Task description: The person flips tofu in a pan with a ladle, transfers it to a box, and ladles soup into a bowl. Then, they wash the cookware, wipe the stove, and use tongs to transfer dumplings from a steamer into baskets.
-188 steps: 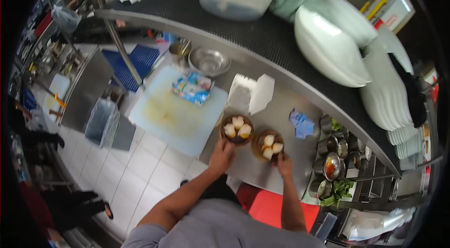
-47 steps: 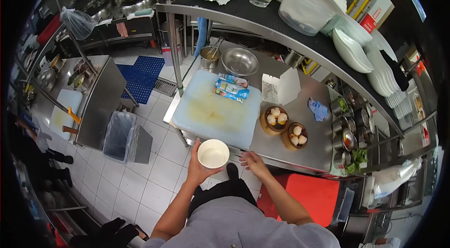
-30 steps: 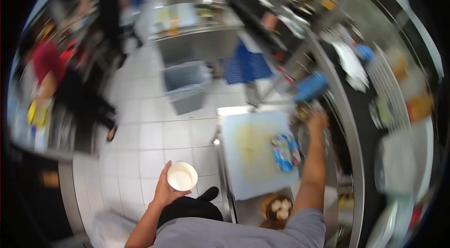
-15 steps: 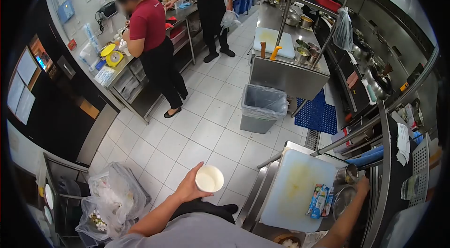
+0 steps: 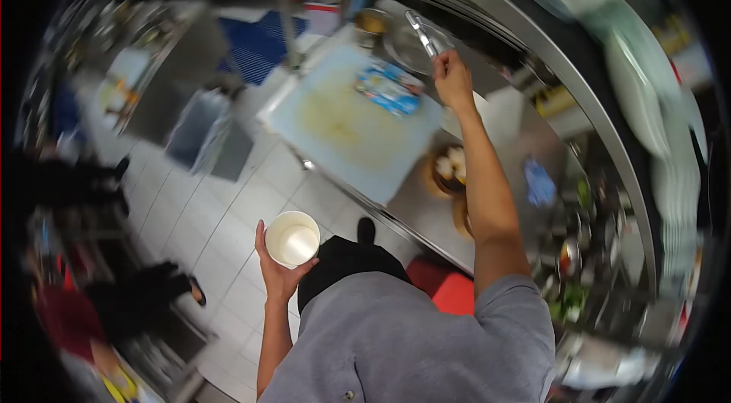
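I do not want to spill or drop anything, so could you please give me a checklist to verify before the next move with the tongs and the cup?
1. Left hand holds the white paper cup with its mouth up: ok.
2. Cup inside looks empty: ok.
3. Right hand closed around the metal tongs: ok.
4. Tongs tips open or shut: cannot tell, blurred.
5. Steamer basket with dumplings uncovered, beside the cutting board: ok.
6. Cup near the basket: not ok, it is over the floor, apart from the board.
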A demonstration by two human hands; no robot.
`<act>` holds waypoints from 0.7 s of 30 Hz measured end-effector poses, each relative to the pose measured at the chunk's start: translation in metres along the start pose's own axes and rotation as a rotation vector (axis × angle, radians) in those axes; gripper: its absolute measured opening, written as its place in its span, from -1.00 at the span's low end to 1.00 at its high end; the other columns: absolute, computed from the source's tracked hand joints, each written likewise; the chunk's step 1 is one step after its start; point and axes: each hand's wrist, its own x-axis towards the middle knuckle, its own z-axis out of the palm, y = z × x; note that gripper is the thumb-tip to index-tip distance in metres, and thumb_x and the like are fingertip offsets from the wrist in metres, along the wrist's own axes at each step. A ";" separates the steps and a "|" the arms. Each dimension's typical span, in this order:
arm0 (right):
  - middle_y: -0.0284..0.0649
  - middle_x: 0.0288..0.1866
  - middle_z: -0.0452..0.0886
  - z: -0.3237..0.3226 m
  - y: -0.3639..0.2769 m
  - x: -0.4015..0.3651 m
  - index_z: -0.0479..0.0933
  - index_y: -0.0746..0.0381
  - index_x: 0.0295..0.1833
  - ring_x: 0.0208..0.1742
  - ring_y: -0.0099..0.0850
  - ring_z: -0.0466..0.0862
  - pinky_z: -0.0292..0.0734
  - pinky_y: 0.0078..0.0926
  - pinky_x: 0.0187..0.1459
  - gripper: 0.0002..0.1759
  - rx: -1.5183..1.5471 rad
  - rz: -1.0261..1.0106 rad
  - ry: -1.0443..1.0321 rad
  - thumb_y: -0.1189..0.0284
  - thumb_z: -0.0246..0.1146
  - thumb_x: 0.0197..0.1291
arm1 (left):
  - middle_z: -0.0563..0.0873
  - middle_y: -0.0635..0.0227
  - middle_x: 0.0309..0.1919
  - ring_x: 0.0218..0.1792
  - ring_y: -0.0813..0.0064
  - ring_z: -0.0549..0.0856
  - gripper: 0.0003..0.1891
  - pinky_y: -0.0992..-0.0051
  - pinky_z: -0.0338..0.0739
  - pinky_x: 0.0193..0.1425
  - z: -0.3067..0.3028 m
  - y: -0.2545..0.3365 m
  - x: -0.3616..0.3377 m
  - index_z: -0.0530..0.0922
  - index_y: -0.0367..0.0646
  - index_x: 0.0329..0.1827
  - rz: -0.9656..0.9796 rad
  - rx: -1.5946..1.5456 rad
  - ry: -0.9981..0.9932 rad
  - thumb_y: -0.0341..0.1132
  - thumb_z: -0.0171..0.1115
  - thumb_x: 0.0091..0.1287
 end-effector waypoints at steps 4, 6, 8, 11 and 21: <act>-0.28 -0.37 0.55 -0.136 0.011 -0.145 0.42 0.23 -0.14 -0.61 -0.59 0.49 0.35 -0.56 -0.64 -0.79 0.295 0.571 0.131 0.29 0.13 0.41 | 0.48 -0.02 0.23 0.25 0.06 0.52 0.35 0.22 0.43 0.33 -0.010 -0.017 0.024 -0.02 -0.21 0.51 0.185 0.124 -0.375 -0.19 0.75 -0.37; -0.35 -0.43 0.46 -0.190 0.011 -0.221 0.37 0.21 -0.17 -0.68 -0.66 0.35 0.23 -0.66 -0.69 -0.75 0.232 0.739 0.274 0.25 0.13 0.43 | 0.49 -0.02 0.24 0.26 0.02 0.51 0.33 0.21 0.43 0.33 -0.009 -0.016 0.037 0.04 -0.22 0.49 0.202 0.159 -0.532 -0.16 0.75 -0.39; -0.36 -0.46 0.42 -0.222 0.002 -0.294 0.36 0.21 -0.16 -0.67 -0.67 0.36 0.21 -0.67 -0.70 -0.73 0.220 0.821 0.463 0.23 0.15 0.42 | 0.48 0.02 0.23 0.26 0.01 0.47 0.28 0.19 0.41 0.33 0.008 -0.017 0.049 0.11 -0.18 0.47 0.262 0.192 -0.604 -0.15 0.75 -0.39; -0.41 -0.47 0.37 -0.230 0.016 -0.404 0.35 0.23 -0.15 -0.62 -0.67 0.31 0.19 -0.64 -0.65 -0.72 0.095 0.895 0.599 0.23 0.17 0.41 | 0.47 0.07 0.22 0.23 0.00 0.45 0.25 0.15 0.38 0.32 0.052 -0.004 0.055 0.16 -0.15 0.46 0.444 0.247 -0.668 -0.16 0.75 -0.40; -0.36 -0.30 0.35 -0.112 0.032 -0.426 0.29 0.21 -0.16 -0.34 -0.59 0.31 0.29 -0.60 -0.32 -0.64 0.406 1.132 0.738 0.24 0.31 0.30 | 0.44 0.07 0.27 0.27 0.10 0.48 0.21 0.24 0.42 0.35 0.209 0.000 -0.013 0.15 -0.24 0.45 0.403 0.262 -0.563 -0.28 0.73 -0.35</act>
